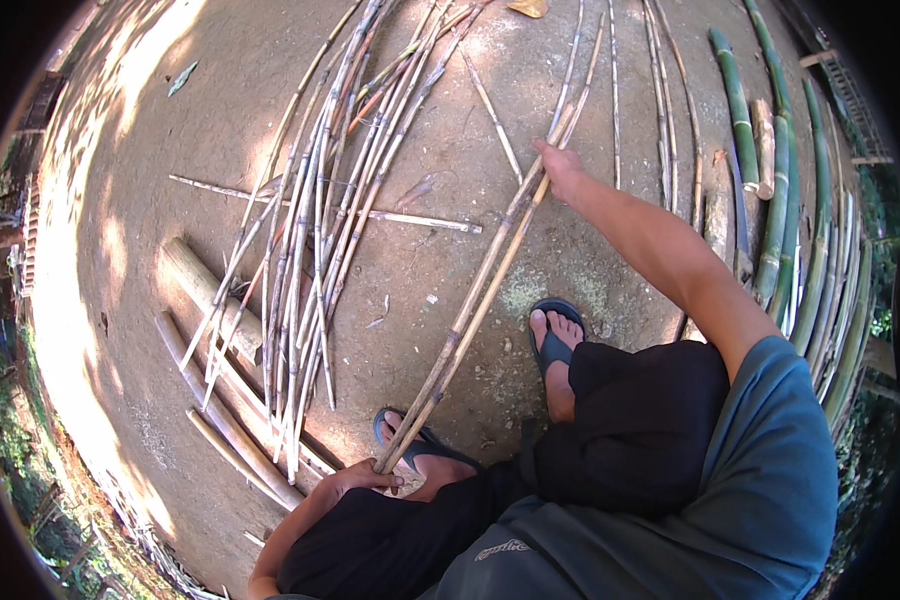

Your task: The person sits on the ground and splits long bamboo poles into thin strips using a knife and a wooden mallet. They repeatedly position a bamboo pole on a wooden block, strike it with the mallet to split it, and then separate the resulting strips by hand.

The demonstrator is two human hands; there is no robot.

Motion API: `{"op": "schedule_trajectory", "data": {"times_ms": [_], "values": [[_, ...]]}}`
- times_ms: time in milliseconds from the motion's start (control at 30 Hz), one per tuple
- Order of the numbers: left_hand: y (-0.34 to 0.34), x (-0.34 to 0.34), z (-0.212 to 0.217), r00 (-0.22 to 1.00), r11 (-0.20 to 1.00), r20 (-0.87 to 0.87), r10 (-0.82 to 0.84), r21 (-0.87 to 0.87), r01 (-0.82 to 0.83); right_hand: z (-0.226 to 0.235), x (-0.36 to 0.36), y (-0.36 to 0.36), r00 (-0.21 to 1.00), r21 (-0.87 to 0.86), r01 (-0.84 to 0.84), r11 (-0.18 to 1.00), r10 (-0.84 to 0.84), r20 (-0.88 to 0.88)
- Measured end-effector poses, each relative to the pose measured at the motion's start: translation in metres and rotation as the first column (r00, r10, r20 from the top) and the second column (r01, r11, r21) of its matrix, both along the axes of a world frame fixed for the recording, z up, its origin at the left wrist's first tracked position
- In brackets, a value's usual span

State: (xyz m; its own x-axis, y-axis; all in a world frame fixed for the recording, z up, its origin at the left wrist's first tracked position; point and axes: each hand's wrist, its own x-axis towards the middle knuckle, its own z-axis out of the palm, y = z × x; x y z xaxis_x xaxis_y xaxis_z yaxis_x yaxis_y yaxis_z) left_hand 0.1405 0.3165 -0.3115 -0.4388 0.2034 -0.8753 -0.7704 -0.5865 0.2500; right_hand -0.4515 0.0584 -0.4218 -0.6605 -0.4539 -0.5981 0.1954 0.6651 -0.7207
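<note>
Some slender, ring-jointed canes (462, 325), left hand (358, 477) curled round their near ends, right hand (560, 172) closed farther up.

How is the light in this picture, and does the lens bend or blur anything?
Head view: sunlight washes out the ground at left, while the cane bundle lies mostly in shade with bright patches; same head view: the green bamboo poles curve toward the right rim, black corners frame everything, and the held canes look fairly sharp.

Head-worn view (wide fisheye), facing down, shirt (660, 555) close, ground (400, 280) farther off
</note>
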Motion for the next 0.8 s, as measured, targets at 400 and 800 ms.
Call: {"op": "schedule_trajectory", "data": {"times_ms": [400, 800], "values": [[-0.005, 0.003, -0.001, 0.994, 0.999, 0.1, -0.047, 0.028, 0.045, 0.021, 0.006, -0.003, 0.978, -0.09, -0.023, 0.996, 0.041, 0.206], [-0.003, 0.006, -0.009, 0.994, 1.0, 0.111, 0.003, -0.03, 0.0, 0.001, -0.004, -0.008, 0.995, -0.05, -0.016, 0.999, 0.021, 0.101]]}}
